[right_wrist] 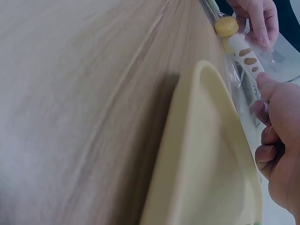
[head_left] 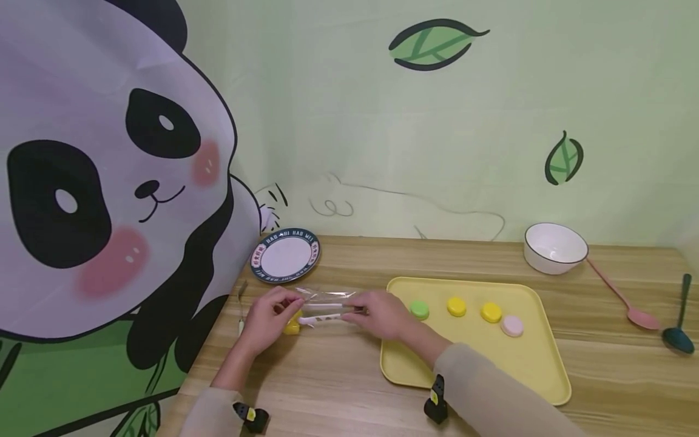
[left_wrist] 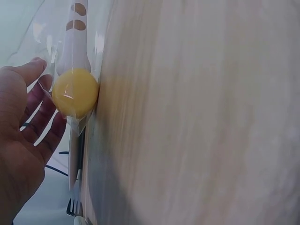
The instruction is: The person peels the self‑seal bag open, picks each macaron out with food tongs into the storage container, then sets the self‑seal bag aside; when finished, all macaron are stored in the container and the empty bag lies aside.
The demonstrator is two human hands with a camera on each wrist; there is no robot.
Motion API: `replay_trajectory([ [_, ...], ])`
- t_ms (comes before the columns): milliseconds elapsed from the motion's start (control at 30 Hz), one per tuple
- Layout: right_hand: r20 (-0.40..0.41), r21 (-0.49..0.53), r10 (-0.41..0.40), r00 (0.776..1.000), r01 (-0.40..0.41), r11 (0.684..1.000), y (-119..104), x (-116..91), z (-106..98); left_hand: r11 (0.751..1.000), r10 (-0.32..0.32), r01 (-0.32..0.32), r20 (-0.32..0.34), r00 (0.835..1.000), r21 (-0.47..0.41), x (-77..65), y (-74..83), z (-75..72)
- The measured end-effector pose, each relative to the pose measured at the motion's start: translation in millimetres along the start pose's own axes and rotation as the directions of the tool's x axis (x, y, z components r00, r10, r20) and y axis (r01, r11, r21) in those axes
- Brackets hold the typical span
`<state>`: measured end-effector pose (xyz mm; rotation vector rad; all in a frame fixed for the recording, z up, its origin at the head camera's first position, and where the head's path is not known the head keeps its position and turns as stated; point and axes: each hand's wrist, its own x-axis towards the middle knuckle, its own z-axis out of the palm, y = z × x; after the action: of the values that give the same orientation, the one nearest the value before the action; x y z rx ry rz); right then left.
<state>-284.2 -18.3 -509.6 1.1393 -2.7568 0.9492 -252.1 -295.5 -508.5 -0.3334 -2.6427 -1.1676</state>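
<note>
My right hand [head_left: 379,312] grips white tongs [head_left: 324,318] with brown spots, its thumb along one arm in the right wrist view. The tips of the tongs reach into a clear plastic bag [head_left: 327,295]. At those tips, inside the bag, sits a yellow round piece [left_wrist: 75,93] like a macaron; a second yellow shape [right_wrist: 228,45] shows just beneath it. My left hand [head_left: 270,318] pinches the edge of the bag between thumb and fingers, beside the yellow piece. Both hands are low over the wooden table, left of the yellow tray [head_left: 469,364].
On the tray lie a green piece [head_left: 419,309], two yellow pieces [head_left: 456,306] and a pink piece [head_left: 512,326]. A blue-rimmed plate [head_left: 286,258] stands behind the left hand, with a fork [head_left: 241,309] nearby. Farther right are a white bowl [head_left: 556,247], a pink spoon [head_left: 643,318] and a dark ladle [head_left: 678,340].
</note>
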Motion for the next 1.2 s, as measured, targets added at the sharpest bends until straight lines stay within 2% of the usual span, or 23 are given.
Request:
replay_trajectory([
  [400,0.011,-0.001,0.017,1.0,-0.017,1.0,0.7,3.1,6.1,1.0,-0.004,0.004,-0.01,1.0,-0.003,-1.9,-1.0,-0.3],
  [633,0.028,0.029,-0.023,0.999,0.022,0.999,3.8,-0.3,-0.2,1.0,-0.026,0.026,0.005,1.0,-0.002,-1.3,-1.8,-0.2],
  [800,0.049,0.023,-0.025,0.999,0.023,0.999,2.7,3.6,2.8,0.999,-0.04,0.04,0.014,0.999,0.002,-1.7,-2.2,-1.1],
  [1033,0.015,-0.007,-0.021,1.0,0.022,1.0,1.2,1.7,5.4,1.0,-0.005,0.005,-0.004,1.0,0.007,-1.1,-2.8,-0.5],
  [1200,-0.004,-0.036,-0.005,1.0,0.005,0.999,2.3,-0.4,5.3,0.999,-0.017,0.018,-0.022,1.0,0.03,-1.5,-4.5,-1.4],
])
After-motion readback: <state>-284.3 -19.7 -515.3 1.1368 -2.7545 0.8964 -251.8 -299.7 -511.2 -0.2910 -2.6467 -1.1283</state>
